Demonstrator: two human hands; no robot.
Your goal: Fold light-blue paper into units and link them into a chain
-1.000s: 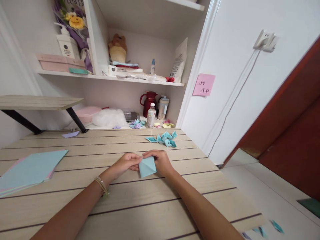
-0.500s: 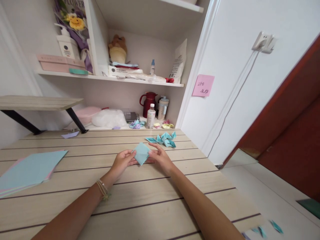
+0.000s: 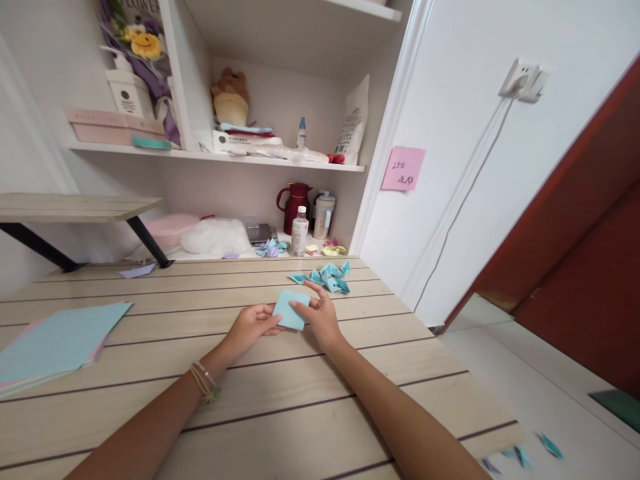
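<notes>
Between the pinching fingers of the left hand (image 3: 256, 322) and right hand (image 3: 324, 321), the light-blue paper square (image 3: 285, 308) was held over the tabletop (image 3: 280, 407). I saw it had turned from corner-near to edge-near, likely repositioning; with no clear long axis, its far-right corner pointed toward the teal origami pieces (image 3: 330, 272).

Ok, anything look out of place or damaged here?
Yes: small folded teal and purple papers lie on the pale tiled floor, right of the striped wooden tabletop, perhaps dropped, since similar teal paper figures sit on it. I see no damage.
</notes>
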